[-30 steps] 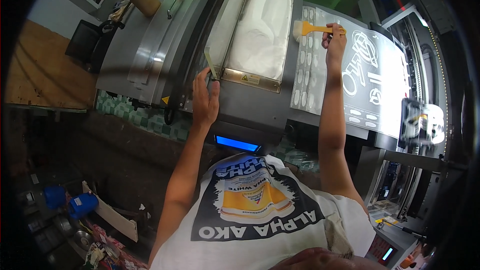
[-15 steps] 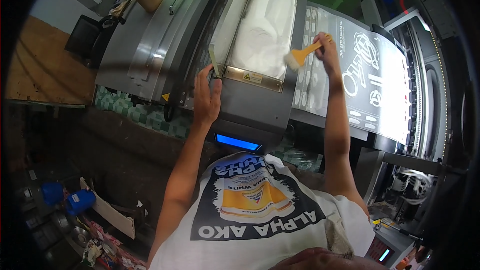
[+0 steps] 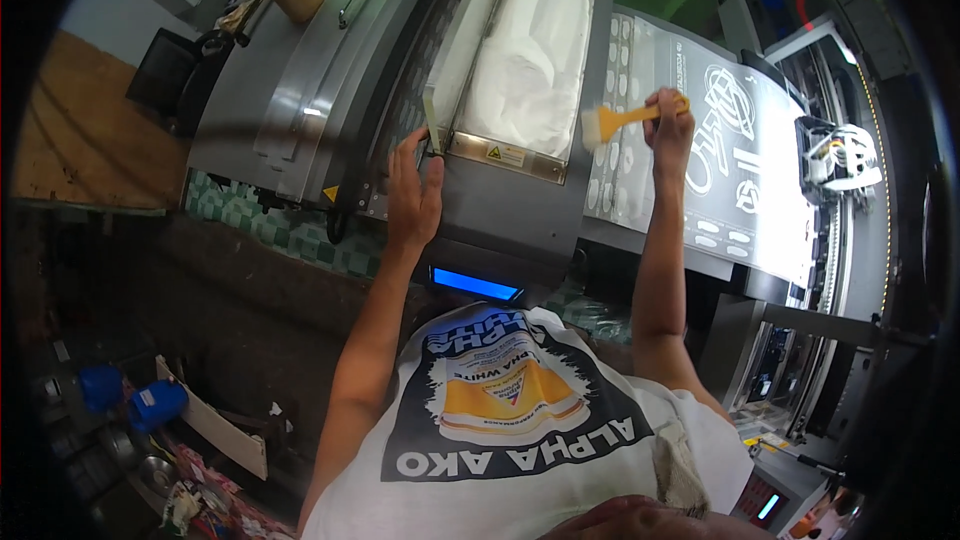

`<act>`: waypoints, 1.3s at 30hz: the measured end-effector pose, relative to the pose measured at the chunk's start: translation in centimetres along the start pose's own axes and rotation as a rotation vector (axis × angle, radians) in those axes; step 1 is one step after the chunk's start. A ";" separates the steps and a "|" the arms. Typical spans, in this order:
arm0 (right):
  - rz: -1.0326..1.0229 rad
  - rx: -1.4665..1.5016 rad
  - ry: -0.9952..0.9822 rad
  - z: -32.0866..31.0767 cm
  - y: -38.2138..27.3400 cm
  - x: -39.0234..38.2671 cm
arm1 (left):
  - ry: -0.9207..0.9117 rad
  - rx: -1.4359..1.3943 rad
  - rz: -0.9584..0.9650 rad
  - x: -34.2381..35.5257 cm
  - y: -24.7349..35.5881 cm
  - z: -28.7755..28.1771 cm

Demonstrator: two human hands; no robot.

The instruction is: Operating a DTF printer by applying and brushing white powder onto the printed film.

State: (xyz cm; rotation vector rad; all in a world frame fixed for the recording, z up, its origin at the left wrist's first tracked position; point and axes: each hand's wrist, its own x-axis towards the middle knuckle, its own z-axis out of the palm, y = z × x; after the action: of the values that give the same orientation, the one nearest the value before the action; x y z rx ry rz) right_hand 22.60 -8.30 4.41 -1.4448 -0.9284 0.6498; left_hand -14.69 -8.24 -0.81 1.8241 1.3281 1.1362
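A flat paintbrush (image 3: 630,120) with a yellow handle and pale bristles is gripped in my right hand (image 3: 670,125). Its bristles hang over the left part of a printed film sheet (image 3: 700,185), near the trough's right rim; I cannot tell whether they touch the sheet. My left hand (image 3: 413,195) is open, its fingers stretched along the grey machine by the near end of an upright, pale flap (image 3: 433,120). Between the hands, a metal-rimmed trough (image 3: 530,162) holds a bed of white powder (image 3: 525,60), with hollows and ridges in it.
A large printer (image 3: 850,230) with a white carriage (image 3: 845,155) stands at the right. On the left is a grey metal hood (image 3: 310,90) with a handle. A lit blue screen (image 3: 475,283) faces me. Blue containers (image 3: 157,404) and clutter lie lower left.
My right hand has moved slightly right and down with the paintbrush, whose handle is now more level. The white carriage has come into view in the printer. My left hand has stayed put.
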 end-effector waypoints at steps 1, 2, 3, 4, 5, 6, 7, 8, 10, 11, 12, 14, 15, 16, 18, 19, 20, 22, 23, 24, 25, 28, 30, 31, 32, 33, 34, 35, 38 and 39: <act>0.038 -0.029 0.045 0.1 1.2 -0.6 | -0.011 0.009 0.033 0.2 -0.1 0.2; 0.039 0.030 0.025 1.1 1.4 -1.5 | -0.023 0.020 0.063 0.2 -0.3 0.2; 0.041 0.089 0.006 2.1 1.7 -2.4 | -0.019 0.019 0.060 0.2 -0.2 0.3; 0.020 0.143 -0.067 2.9 1.1 -3.0 | -0.023 0.019 0.057 0.2 -0.3 0.2; 0.023 0.145 -0.065 3.1 0.3 -3.2 | -0.032 0.020 0.055 0.1 -0.3 0.1; -0.024 0.199 -0.054 3.3 -0.5 -3.3 | -0.037 0.023 0.055 0.1 -0.4 0.0; -0.071 0.251 -0.041 3.2 -1.1 -3.4 | -0.025 0.014 0.054 0.0 -0.4 0.1; -0.117 0.264 -0.121 2.5 -1.1 -3.0 | -0.012 0.005 0.052 0.0 -0.4 0.1; -0.116 0.199 -0.208 2.6 -1.4 -3.1 | -0.012 0.009 0.042 0.0 -0.1 0.1; -0.118 0.131 -0.303 2.4 -1.4 -3.1 | -0.004 0.010 0.030 0.0 0.0 0.2; -0.114 0.051 -0.406 2.4 -0.8 -2.8 | -0.010 0.008 0.032 0.1 0.0 0.4; -0.075 -0.063 -0.588 4.2 -2.5 -3.0 | -0.011 0.023 0.057 0.1 -0.2 0.3; -0.062 -0.147 -0.695 4.6 -2.6 -2.5 | -0.013 0.025 0.058 0.0 -0.1 0.3; -0.064 -0.145 -0.694 4.9 -2.7 -1.9 | -0.012 0.020 0.060 0.1 -0.1 0.3; -0.202 -0.206 -0.645 5.4 -3.0 -0.8 | -0.011 0.017 0.065 0.2 0.1 0.2; -0.203 -0.205 -0.647 5.6 -3.1 -0.5 | -0.011 0.019 0.070 0.2 0.2 0.3; -0.185 -0.164 -0.687 5.7 -3.3 -0.3 | -0.011 0.022 0.075 0.2 0.2 0.3; -0.186 -0.173 -0.820 6.5 -4.4 -0.4 | -0.004 0.019 0.061 0.1 0.0 0.3; -0.174 -0.238 -0.989 7.3 -5.2 -0.4 | 0.000 0.017 0.049 0.0 0.0 0.3; -0.207 -0.312 -0.991 7.8 -5.3 -0.3 | -0.001 0.017 0.049 -0.1 0.0 0.3; -0.243 -0.386 -0.993 8.1 -5.4 0.0 | 0.002 0.019 0.057 -0.1 0.0 0.3; -0.309 -0.423 -0.857 7.7 -6.8 0.7 | 0.003 0.017 0.074 0.2 0.0 0.3; -0.265 -0.410 -0.964 8.4 -6.4 0.8 | 0.000 0.013 0.079 0.2 -0.1 0.2; -0.220 -0.398 -1.062 8.7 -6.3 0.8 | 0.003 0.021 0.080 0.2 -0.1 0.2; -0.208 -0.517 -1.160 9.2 -6.3 0.9 | 0.005 0.030 0.081 0.2 -0.1 0.2; -0.206 -0.517 -1.157 9.3 -6.0 1.2 | 0.002 0.029 0.082 0.1 -0.1 0.3; -0.337 -0.502 -1.045 9.6 -5.9 1.5 | 0.004 0.026 0.080 0.1 -0.1 0.3; -0.465 -0.485 -0.931 9.8 -5.9 1.6 | 0.006 0.023 0.078 0.1 -0.1 0.3; -0.304 -0.377 -0.959 10.0 -6.3 1.2 | 0.011 0.021 0.072 0.1 0.0 0.4; -0.196 -0.306 -1.045 10.4 -6.4 0.9 | 0.012 0.024 0.070 0.0 -0.1 0.3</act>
State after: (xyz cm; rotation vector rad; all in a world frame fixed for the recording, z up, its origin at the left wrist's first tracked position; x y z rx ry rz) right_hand 13.30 -2.32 9.79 -1.2049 -2.0177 1.1809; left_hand -14.50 -8.18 -1.02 1.8966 1.2990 1.1745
